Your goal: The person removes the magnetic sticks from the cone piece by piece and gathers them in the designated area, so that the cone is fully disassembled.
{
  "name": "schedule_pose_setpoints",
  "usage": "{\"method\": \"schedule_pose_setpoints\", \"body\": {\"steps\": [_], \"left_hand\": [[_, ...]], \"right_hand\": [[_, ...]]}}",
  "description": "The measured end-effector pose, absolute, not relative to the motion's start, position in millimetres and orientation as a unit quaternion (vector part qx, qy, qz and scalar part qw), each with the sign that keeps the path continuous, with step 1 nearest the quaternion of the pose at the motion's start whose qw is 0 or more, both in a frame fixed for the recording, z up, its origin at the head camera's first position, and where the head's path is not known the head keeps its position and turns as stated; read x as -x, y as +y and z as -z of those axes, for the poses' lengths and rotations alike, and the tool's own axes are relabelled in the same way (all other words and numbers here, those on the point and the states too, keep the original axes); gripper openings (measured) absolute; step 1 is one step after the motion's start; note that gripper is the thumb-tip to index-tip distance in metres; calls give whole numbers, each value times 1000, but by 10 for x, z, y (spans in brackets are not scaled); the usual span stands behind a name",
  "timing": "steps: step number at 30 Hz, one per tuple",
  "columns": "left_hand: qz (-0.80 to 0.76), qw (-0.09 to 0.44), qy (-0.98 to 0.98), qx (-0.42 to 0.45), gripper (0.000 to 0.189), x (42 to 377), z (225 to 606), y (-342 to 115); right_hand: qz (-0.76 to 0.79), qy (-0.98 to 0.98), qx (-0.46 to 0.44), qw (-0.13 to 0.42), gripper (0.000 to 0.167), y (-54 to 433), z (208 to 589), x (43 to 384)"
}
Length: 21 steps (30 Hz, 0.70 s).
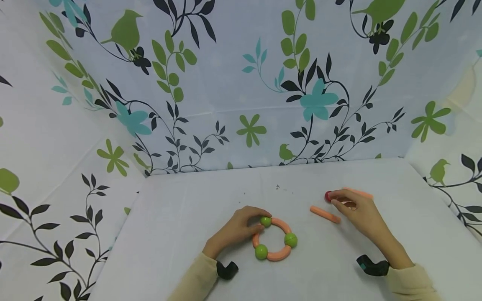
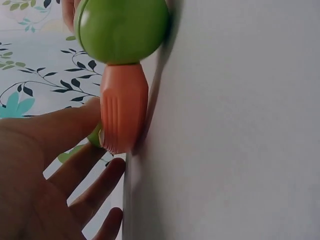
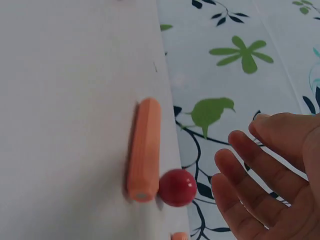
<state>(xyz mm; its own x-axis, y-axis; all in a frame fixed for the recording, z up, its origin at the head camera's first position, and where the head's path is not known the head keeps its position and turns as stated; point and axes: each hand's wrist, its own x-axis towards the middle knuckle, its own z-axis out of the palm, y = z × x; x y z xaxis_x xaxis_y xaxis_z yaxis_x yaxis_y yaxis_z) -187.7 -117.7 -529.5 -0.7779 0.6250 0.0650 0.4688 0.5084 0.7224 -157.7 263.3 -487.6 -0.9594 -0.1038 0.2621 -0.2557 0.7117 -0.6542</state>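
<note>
A ring of curved orange pieces (image 1: 279,255) and three green balls (image 1: 291,239) lies on the white table. My left hand (image 1: 241,225) holds the ring at its far left, thumb and index finger about one green ball. The left wrist view shows the thumb against an orange curved piece (image 2: 124,107), the other fingers spread behind it. On the right, my right hand (image 1: 357,211) hovers by a red ball (image 3: 177,187), its fingers loosely bent with nothing held in the right wrist view. A straight orange stick (image 3: 145,150) lies beside that ball.
Another orange stick (image 1: 359,192) lies behind the right hand, partly hidden by it. The white tabletop (image 1: 180,225) ends at a hanging cloth (image 1: 218,83) printed with leaves and birds. Black wrist devices (image 1: 373,266) sit at both cuffs.
</note>
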Motion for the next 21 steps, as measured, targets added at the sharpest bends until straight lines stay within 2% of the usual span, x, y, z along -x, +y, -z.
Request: {"method": "schedule_pose_setpoints", "body": {"steps": [6, 10, 17, 21], "left_hand": [[-355, 115, 860, -348, 45, 1868, 5251, -1240], [-331, 143, 854, -376, 61, 1876, 5221, -1299], [-322, 212, 839, -384, 91, 1900, 5195, -1358], [-329, 229, 836, -374, 99, 1887, 5192, -1358]], "right_hand": [[-396, -908, -125, 50, 26, 2415, 4930, 1444], [-410, -900, -149, 29, 28, 2291, 4978, 1391], [-447, -873, -189, -48, 37, 2104, 5058, 1366], [-458, -862, -203, -78, 41, 2006, 5107, 1358]]}}
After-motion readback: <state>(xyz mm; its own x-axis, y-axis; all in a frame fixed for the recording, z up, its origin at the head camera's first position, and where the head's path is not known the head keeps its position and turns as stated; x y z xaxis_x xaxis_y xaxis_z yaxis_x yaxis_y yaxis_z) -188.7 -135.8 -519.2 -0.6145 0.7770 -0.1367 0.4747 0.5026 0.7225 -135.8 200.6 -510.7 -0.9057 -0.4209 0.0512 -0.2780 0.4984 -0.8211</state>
